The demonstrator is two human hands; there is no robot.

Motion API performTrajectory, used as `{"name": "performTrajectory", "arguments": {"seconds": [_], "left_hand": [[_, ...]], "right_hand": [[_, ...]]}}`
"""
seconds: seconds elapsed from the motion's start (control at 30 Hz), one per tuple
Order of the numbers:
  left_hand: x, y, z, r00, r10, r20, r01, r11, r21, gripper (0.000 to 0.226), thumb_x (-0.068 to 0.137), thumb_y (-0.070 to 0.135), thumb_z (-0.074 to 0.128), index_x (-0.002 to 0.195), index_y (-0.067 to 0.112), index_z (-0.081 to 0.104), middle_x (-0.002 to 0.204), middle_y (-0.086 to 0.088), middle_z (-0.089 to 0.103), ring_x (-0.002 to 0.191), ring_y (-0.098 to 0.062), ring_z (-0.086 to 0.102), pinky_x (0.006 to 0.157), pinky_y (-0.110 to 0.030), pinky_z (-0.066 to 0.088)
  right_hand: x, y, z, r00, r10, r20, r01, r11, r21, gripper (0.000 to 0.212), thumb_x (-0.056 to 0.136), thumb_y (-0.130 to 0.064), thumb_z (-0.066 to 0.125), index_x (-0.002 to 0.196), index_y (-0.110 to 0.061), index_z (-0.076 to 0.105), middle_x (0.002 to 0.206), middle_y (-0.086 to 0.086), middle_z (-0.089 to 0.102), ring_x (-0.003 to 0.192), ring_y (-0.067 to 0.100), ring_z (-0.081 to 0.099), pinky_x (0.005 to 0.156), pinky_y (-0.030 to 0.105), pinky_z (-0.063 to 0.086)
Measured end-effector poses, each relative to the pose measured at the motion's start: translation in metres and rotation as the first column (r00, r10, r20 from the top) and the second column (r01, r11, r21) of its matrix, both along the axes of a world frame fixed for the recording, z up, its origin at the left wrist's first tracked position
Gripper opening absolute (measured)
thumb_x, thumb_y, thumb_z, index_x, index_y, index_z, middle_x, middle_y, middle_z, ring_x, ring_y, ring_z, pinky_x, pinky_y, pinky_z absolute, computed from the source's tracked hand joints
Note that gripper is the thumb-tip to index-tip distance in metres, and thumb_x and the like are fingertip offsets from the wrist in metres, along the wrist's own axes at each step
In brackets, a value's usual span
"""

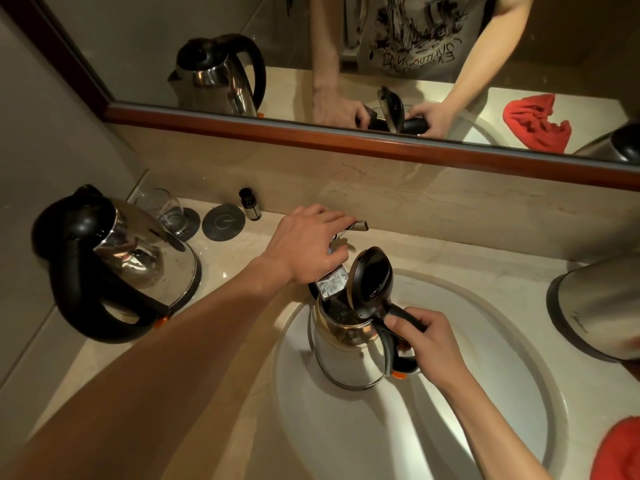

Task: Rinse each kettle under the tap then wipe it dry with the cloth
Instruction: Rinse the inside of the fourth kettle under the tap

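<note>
A steel kettle [343, 355] with its black lid flipped up stands in the white sink [485, 393], right under the tap spout [332, 284]. My right hand [426, 336] grips its black handle. My left hand [311, 242] lies over the tap, fingers on the tap lever [358, 226] and thumb curled against the tap body. Whether water runs I cannot tell. A second steel kettle [117, 265] with a black lid and handle sits on the counter to the left. A third kettle [599, 313] stands at the right edge. The red cloth [620, 452] lies at the lower right corner.
A drinking glass [166, 209] on a dark coaster, a second round coaster [223, 223] and a small dark bottle [250, 204] stand at the back left of the marble counter. A wood-framed mirror [346, 129] runs along the wall behind the sink.
</note>
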State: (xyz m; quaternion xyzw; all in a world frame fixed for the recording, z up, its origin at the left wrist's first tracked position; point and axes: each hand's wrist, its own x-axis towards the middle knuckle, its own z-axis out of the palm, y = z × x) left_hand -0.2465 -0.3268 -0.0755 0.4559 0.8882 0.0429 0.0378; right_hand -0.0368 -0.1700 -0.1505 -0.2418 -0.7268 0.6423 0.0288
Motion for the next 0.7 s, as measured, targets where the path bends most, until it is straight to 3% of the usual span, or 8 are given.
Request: {"name": "performTrajectory", "arguments": {"seconds": [0.57, 0.7], "left_hand": [[0.001, 0.0004, 0.0018, 1.0, 0.002, 0.013, -0.002, 1.0, 0.002, 0.066, 0.088, 0.051, 0.032, 0.147, 0.026, 0.044, 0.145, 0.006, 0.052, 0.126, -0.017, 0.046, 0.097, -0.033, 0.033], [0.001, 0.0006, 0.0012, 1.0, 0.001, 0.014, -0.001, 1.0, 0.003, 0.066, 0.087, 0.051, 0.033, 0.147, 0.026, 0.044, 0.145, 0.006, 0.052, 0.126, -0.017, 0.045, 0.096, -0.034, 0.033]], "right_hand": [[0.0, 0.0006, -0.0012, 1.0, -0.001, 0.004, 0.001, 1.0, 0.004, 0.06, 0.066, -0.056, 0.073, 0.062, 0.003, 0.061, 0.054, 0.008, 0.049, 0.054, 0.021, 0.046, 0.063, 0.036, 0.036], [0.0003, 0.0022, -0.0033, 1.0, 0.01, 0.001, -0.01, 1.0, 0.008, 0.065, 0.067, -0.056, 0.072, 0.067, 0.008, 0.064, 0.056, 0.024, 0.05, 0.056, 0.024, 0.047, 0.064, 0.039, 0.037]]}}
